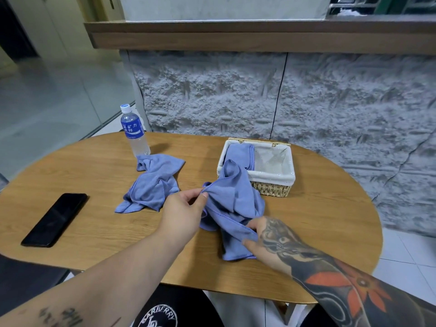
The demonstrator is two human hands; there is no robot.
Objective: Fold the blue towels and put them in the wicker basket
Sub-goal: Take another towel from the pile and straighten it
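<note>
A crumpled blue towel [232, 204] lies at the table's middle, partly raised in front of the wicker basket [271, 187]. My left hand [182, 210] pinches its upper left corner between thumb and fingers. My right hand [266, 239] pinches the towel's lower edge near the front. A second blue towel [153, 182] lies bunched to the left, untouched. A folded blue towel [241, 154] sits inside the basket's white liner, against its left side.
A water bottle [133, 133] stands at the back left of the oval wooden table [94, 161]. A black phone [55, 219] lies at the left. A rough grey wall rises just behind the table. Tiled floor shows at the right.
</note>
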